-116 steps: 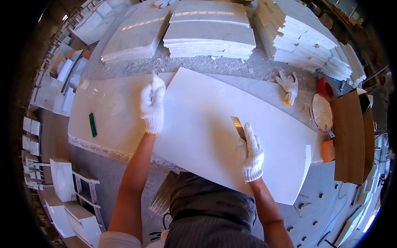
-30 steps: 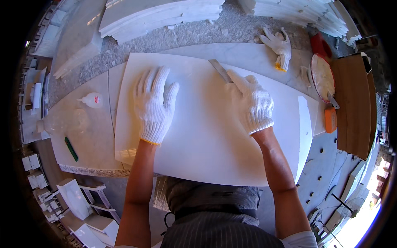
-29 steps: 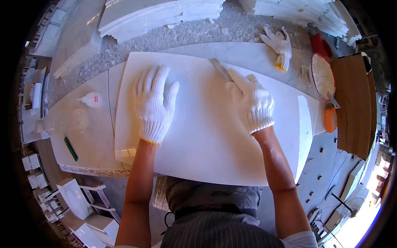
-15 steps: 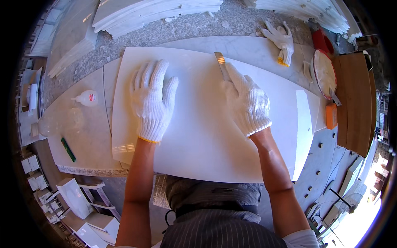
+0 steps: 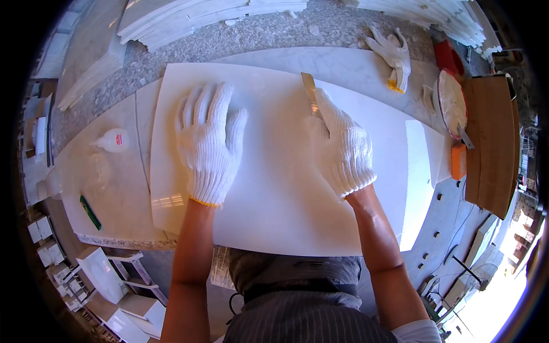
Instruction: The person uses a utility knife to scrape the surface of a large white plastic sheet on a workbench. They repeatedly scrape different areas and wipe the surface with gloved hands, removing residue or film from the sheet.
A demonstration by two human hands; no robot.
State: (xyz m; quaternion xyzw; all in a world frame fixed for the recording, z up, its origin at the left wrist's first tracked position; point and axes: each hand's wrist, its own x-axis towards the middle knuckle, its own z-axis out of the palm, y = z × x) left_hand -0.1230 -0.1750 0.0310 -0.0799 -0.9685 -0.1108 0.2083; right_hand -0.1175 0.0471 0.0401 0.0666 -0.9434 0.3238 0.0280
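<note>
A large glossy white panel (image 5: 274,200) lies flat in front of me, reflecting the light. My left hand (image 5: 209,137), in a white knitted glove with a yellow cuff edge, rests on its left part with the fingers stretched out. My right hand (image 5: 347,146), gloved the same way, is closed around a thin flat metal scraper blade (image 5: 309,88) on the panel's right part. The blade sticks up past the thumb and forefinger, pointing away from me. Its lower end is hidden in the glove.
Left of the panel lie a small white squeeze bottle (image 5: 114,140) and a green cutter knife (image 5: 90,212). A spare white glove (image 5: 393,57), a round tub of pale paste (image 5: 452,106), an orange block (image 5: 458,162) and a cardboard box (image 5: 489,143) are right. White slabs (image 5: 200,20) stand stacked behind.
The blade in my right hand has turned slightly, showing a narrower face. My left hand has shifted a little, still flat on the panel. The whole view has moved slightly.
</note>
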